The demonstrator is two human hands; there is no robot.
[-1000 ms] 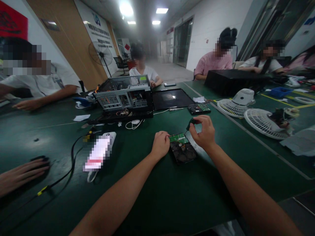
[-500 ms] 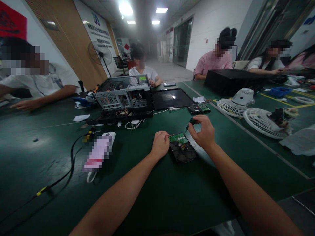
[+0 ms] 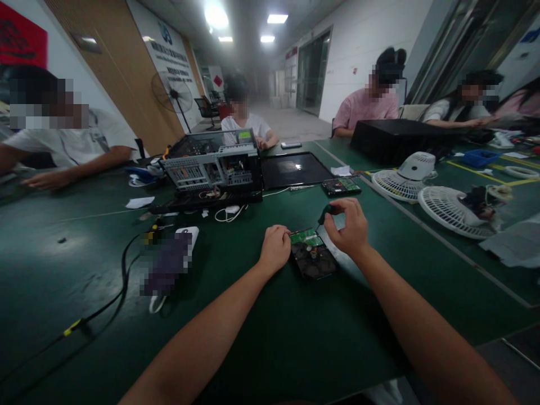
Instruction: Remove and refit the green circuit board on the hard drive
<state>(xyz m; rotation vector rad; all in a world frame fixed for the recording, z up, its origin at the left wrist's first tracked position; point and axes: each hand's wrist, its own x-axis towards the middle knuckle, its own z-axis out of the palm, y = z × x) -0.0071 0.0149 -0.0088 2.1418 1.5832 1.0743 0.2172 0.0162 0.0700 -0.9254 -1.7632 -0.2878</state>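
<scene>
A black hard drive (image 3: 314,261) with a green circuit board (image 3: 306,237) on its far end lies on the green table, board side up. My left hand (image 3: 275,249) is closed at the drive's left edge, its fingertips gripping that far left corner. In my right hand (image 3: 348,225) is a small screwdriver (image 3: 325,214) with a dark green handle, pinched between thumb and fingers. The screwdriver stands tilted, its thin shaft reaching down to the board's far right corner. Whether its tip sits in a screw is too small to tell.
Beyond the drive lies a second hard drive (image 3: 341,186). An opened computer case (image 3: 211,166) stands at the back left, beside a black panel (image 3: 295,169). Two white fan parts (image 3: 453,211) lie to the right, a phone (image 3: 169,261) and black cable (image 3: 124,270) to the left. Several people sit around.
My hands, the hard drive and the screwdriver stay nearly in place; the screwdriver handle has shifted only slightly. The pattern on the blurred phone has turned from pink to dark.
</scene>
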